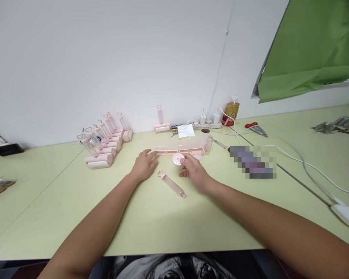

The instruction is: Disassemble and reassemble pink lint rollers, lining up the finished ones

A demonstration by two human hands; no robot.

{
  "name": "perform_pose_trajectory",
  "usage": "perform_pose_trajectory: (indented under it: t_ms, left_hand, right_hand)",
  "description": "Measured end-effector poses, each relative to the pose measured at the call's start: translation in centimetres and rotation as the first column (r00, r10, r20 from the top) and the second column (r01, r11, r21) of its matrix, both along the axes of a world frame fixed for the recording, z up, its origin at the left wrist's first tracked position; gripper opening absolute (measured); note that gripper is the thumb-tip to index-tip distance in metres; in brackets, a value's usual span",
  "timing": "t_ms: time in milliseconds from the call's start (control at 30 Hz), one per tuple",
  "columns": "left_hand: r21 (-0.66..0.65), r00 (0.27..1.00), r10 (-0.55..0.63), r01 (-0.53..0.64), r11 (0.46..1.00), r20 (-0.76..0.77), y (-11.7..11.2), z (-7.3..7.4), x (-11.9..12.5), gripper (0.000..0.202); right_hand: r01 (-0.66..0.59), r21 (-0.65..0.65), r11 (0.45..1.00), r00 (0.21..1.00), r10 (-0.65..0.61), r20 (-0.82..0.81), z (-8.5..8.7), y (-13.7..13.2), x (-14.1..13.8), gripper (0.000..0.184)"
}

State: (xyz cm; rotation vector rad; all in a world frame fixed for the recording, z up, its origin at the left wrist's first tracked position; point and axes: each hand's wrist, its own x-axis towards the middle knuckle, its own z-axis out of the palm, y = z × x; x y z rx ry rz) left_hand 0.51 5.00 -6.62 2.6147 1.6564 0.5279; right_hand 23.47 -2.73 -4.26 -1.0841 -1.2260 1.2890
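Observation:
A round pink disc with a hole in its middle (178, 159) is pinched between the thumb and fingers of my right hand (194, 170). Behind it lies a long pink trough-like piece (165, 153), partly hidden by the disc and my right hand. My left hand (144, 166) rests at the trough's left end, fingers spread, the fingertips at or touching that end. Between my forearms, a clear pinkish tube with a heart-shaped loop (173, 186) lies slantwise on the table. A short clear cylinder (208, 144) stands at the trough's right end.
Several pink assemblies with upright tubes (100, 159) stand in a row at left; a single one (162, 127) is by the wall. Farther right are a power strip (212, 125), a bottle (232, 111), red-handled cutters (256, 129), a pixelated object (253, 162) and white cables (308, 164).

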Motion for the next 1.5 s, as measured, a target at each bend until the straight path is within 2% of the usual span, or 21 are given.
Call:
perform_pose_trajectory:
  t_ms: [133,333,400,467,533,600,667,833,1033,1200,1267,1367,1433,1500]
  left_hand:
    - [-0.017,0.999,0.003,-0.004,1.0,-0.049,-0.7,0.8,1.0,0.044]
    - [-0.033,0.972,0.222,-0.22,0.975,0.078,-1.9,2.7,1.3,0.039]
    - [0.057,0.976,0.175,-0.184,0.981,0.13,-1.9,2.5,1.3,0.035]
    - [0.124,0.991,0.069,-0.084,0.989,0.118,-1.6,1.9,1.2,0.038]
    - [0.102,0.998,-0.021,0.014,0.995,0.067,-1.3,1.3,1.1,0.044]
    - [0.051,0.997,-0.065,0.063,0.997,0.036,-1.2,1.0,0.9,0.044]
    - [0.044,0.998,-0.058,0.057,0.997,0.031,-1.3,1.2,0.8,0.04]
    - [0.072,0.991,0.08,-0.088,0.994,0.103,-1.5,2.2,1.0,0.039]
    - [-0.104,0.993,-0.01,0.023,0.994,0.12,-1.0,1.5,0.9,0.041]
    - [-0.197,0.983,0.073,-0.038,0.98,0.171,-0.7,1.3,0.6,0.029]
    - [-0.2,0.976,0.102,-0.062,0.978,0.194,-0.8,1.5,0.6,0.027]
    - [-0.262,0.904,0.175,-0.073,0.962,0.389,-1.4,2.2,0.9,0.02]
    - [-0.356,0.776,0.229,-0.006,0.935,0.588,-2.1,2.9,1.6,0.019]
    - [-0.425,0.636,0.267,0.106,0.899,0.724,-3.0,3.6,2.5,0.022]
  right_hand:
    - [0.005,-0.018,1.0,1.0,-0.005,0.006,-0.3,0.1,-0.1,0.029]
    - [0.012,-0.027,1.0,0.997,-0.014,-0.071,-0.7,0.3,0.3,0.031]
    - [0.018,-0.036,0.999,0.995,-0.022,-0.101,-1.0,0.4,0.3,0.032]
    - [0.023,-0.047,0.999,0.991,-0.029,-0.127,-1.3,0.6,0.3,0.033]
    - [0.029,-0.053,0.998,0.989,-0.036,-0.146,-1.5,0.7,0.3,0.034]
    - [0.037,-0.055,0.998,0.985,-0.045,-0.165,-1.7,0.9,0.4,0.036]
    - [0.044,-0.06,0.997,0.981,-0.055,-0.185,-1.7,0.9,0.4,0.036]
    - [0.035,-0.063,0.997,0.97,-0.049,-0.238,-1.8,1.1,0.4,0.037]
    - [0.026,-0.079,0.997,0.945,-0.05,-0.323,-1.8,1.1,0.2,0.037]
    - [-0.032,-0.095,0.995,0.888,-0.016,-0.46,-0.6,0.7,0.2,0.037]
    - [-0.104,-0.09,0.991,0.849,0.041,-0.527,0.1,0.5,0.4,0.045]
    - [-0.262,-0.075,0.962,0.783,0.166,-0.599,1.1,0.3,0.9,0.062]
    - [-0.344,-0.078,0.936,0.748,0.223,-0.625,1.5,0.2,1.2,0.066]
    - [-0.411,-0.088,0.908,0.718,0.262,-0.645,1.6,0.0,1.2,0.068]
